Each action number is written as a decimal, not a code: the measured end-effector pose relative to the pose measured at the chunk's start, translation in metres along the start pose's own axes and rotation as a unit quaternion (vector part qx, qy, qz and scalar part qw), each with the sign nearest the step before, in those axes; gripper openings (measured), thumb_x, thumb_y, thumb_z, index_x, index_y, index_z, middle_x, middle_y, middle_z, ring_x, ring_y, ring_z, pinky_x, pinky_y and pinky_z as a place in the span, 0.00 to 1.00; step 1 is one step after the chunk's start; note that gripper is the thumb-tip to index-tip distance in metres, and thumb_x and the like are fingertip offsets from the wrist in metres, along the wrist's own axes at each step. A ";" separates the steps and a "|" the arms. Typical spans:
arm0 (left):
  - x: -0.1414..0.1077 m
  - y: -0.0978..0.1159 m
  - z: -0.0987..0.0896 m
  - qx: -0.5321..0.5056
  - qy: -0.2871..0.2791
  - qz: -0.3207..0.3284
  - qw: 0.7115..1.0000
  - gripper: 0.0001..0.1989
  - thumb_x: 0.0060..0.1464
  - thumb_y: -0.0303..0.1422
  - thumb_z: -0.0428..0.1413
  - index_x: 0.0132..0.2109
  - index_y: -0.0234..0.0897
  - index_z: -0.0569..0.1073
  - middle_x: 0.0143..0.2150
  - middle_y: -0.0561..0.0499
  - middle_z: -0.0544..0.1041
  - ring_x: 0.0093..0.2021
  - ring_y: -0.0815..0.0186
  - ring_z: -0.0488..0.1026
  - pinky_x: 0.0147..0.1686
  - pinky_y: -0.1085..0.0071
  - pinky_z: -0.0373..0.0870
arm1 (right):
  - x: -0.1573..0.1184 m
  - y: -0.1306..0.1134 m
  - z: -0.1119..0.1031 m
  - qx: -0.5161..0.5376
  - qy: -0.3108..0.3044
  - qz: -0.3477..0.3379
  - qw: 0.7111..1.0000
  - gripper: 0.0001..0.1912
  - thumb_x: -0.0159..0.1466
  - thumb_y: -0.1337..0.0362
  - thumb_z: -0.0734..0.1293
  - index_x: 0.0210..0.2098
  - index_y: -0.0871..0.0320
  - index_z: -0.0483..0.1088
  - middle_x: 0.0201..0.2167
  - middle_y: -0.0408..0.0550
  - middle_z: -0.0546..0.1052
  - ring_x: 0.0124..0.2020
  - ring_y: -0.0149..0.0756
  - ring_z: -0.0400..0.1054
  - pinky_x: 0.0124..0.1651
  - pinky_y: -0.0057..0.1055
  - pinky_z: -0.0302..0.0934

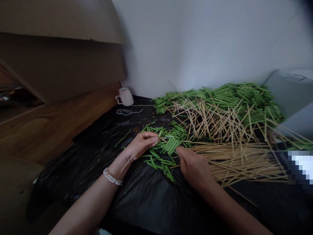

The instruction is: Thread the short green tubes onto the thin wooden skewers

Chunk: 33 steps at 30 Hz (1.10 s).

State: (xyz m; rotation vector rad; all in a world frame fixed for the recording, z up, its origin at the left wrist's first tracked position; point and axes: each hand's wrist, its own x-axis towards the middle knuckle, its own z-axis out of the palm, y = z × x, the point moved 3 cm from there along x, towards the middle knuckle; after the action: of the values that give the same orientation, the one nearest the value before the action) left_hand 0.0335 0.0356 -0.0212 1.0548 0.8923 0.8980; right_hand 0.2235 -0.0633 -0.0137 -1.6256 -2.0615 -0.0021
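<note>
My left hand (146,143), with a beaded bracelet at its wrist, pinches a short green stem piece (159,133) between thumb and fingertips. A skewer's tip (163,140) points towards that piece. My right hand (193,163) is closed around a skewer that carries a row of green stem pieces (171,145) side by side; the hand hides part of this skewer. Loose cut green stems (156,160) lie below and around both hands on a black plastic sheet (137,199). Bare wooden skewers (234,161) lie in a pile right of my right hand.
Filled green skewers (232,98) are heaped along the white wall, their bare sticks (207,119) jutting forward. A white mug (126,97) stands at the back left beside a tangled string (124,112). A cardboard box (80,62) is at left, a pale box (290,94) at right.
</note>
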 end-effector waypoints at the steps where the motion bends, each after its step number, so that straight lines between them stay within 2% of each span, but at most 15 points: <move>1: 0.000 0.000 0.000 0.001 -0.002 0.000 1.000 0.12 0.37 0.33 0.70 0.31 0.33 0.80 0.28 0.52 0.77 0.28 0.74 0.69 0.33 0.74 0.66 | 0.000 0.000 0.001 0.002 -0.001 -0.002 1.000 0.15 0.66 0.70 0.54 0.42 0.56 0.71 0.35 0.47 0.78 0.35 0.33 0.73 0.35 0.26 0.57; 7: -0.002 -0.007 0.008 0.042 -0.037 -0.019 0.998 0.11 0.37 0.34 0.70 0.30 0.34 0.80 0.26 0.51 0.77 0.24 0.75 0.67 0.28 0.75 0.63 | -0.001 -0.003 0.005 0.015 -0.013 -0.015 1.000 0.14 0.66 0.69 0.55 0.40 0.55 0.71 0.32 0.45 0.78 0.33 0.33 0.72 0.33 0.26 0.55; 10: -0.002 -0.006 0.011 0.064 -0.046 -0.006 0.997 0.12 0.38 0.35 0.69 0.31 0.34 0.80 0.27 0.50 0.78 0.25 0.73 0.68 0.29 0.74 0.64 | -0.001 -0.004 0.004 0.012 -0.014 -0.015 1.000 0.14 0.66 0.70 0.56 0.41 0.55 0.71 0.33 0.46 0.78 0.33 0.32 0.72 0.34 0.25 0.55; 12: -0.001 0.000 0.007 0.087 -0.033 0.021 0.995 0.14 0.41 0.38 0.68 0.33 0.34 0.80 0.29 0.48 0.79 0.28 0.70 0.71 0.32 0.72 0.67 | 0.000 -0.003 0.002 0.011 -0.008 -0.010 1.000 0.14 0.66 0.70 0.55 0.42 0.55 0.71 0.35 0.47 0.79 0.34 0.33 0.72 0.35 0.25 0.56; 14: 0.000 0.009 -0.002 0.133 0.009 0.068 0.989 0.16 0.45 0.42 0.64 0.36 0.34 0.80 0.33 0.46 0.80 0.32 0.66 0.74 0.36 0.70 0.68 | 0.001 0.000 0.000 0.014 0.001 -0.003 1.000 0.14 0.66 0.70 0.55 0.42 0.55 0.71 0.36 0.47 0.79 0.35 0.33 0.72 0.36 0.25 0.58; 16: 0.002 0.017 -0.014 0.222 0.074 0.121 0.965 0.15 0.48 0.42 0.62 0.37 0.34 0.80 0.36 0.45 0.81 0.36 0.63 0.75 0.40 0.68 0.68 | 0.001 0.004 -0.001 0.019 0.013 0.004 1.000 0.14 0.66 0.69 0.55 0.43 0.55 0.71 0.36 0.47 0.79 0.36 0.33 0.72 0.38 0.26 0.58; 18: 0.004 0.022 -0.024 0.350 0.121 0.159 0.915 0.11 0.48 0.39 0.61 0.35 0.36 0.81 0.37 0.45 0.81 0.38 0.60 0.75 0.43 0.65 0.67 | 0.001 0.007 -0.002 0.022 0.022 0.010 0.999 0.14 0.66 0.69 0.55 0.43 0.55 0.71 0.37 0.47 0.79 0.37 0.33 0.72 0.39 0.26 0.59; 22: 0.007 0.017 -0.030 0.574 0.125 0.190 0.787 0.08 0.49 0.34 0.59 0.36 0.38 0.81 0.38 0.45 0.80 0.41 0.56 0.73 0.47 0.60 0.65 | 0.001 0.007 -0.001 0.025 0.025 0.006 0.999 0.14 0.66 0.69 0.56 0.42 0.55 0.71 0.38 0.47 0.79 0.38 0.34 0.72 0.41 0.27 0.59; 24: 0.007 0.012 -0.030 0.635 0.121 0.189 0.739 0.10 0.49 0.34 0.58 0.39 0.38 0.80 0.39 0.44 0.79 0.43 0.54 0.71 0.47 0.59 0.64 | 0.001 0.005 -0.001 0.024 0.024 0.005 0.999 0.14 0.66 0.69 0.56 0.42 0.55 0.72 0.38 0.47 0.79 0.39 0.34 0.73 0.42 0.27 0.59; 26: 0.007 0.008 -0.030 0.672 0.135 0.180 0.706 0.11 0.49 0.34 0.57 0.40 0.38 0.80 0.38 0.44 0.78 0.43 0.53 0.70 0.46 0.59 0.65 | 0.001 0.004 -0.001 0.023 0.020 0.005 1.000 0.14 0.66 0.69 0.56 0.42 0.55 0.72 0.37 0.47 0.79 0.38 0.34 0.73 0.42 0.27 0.59; 29: 0.007 0.007 -0.031 0.688 0.152 0.163 0.691 0.10 0.48 0.32 0.56 0.38 0.39 0.79 0.35 0.45 0.76 0.41 0.55 0.70 0.43 0.61 0.65 | 0.001 0.003 -0.001 0.025 0.019 0.005 1.000 0.14 0.66 0.69 0.55 0.41 0.56 0.72 0.36 0.47 0.79 0.38 0.34 0.73 0.41 0.26 0.59; 33: 0.007 0.014 -0.032 0.642 0.169 0.184 0.725 0.08 0.51 0.32 0.57 0.37 0.40 0.80 0.37 0.46 0.77 0.41 0.57 0.70 0.44 0.62 0.65 | 0.002 0.003 -0.002 0.025 0.022 0.005 0.999 0.14 0.67 0.68 0.55 0.40 0.56 0.72 0.36 0.47 0.79 0.38 0.34 0.73 0.40 0.26 0.58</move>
State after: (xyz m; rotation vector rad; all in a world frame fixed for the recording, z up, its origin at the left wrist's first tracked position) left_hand 0.0041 0.0556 -0.0169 2.3814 1.7450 0.7282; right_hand 0.2266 -0.0614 -0.0125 -1.5936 -2.0050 0.0169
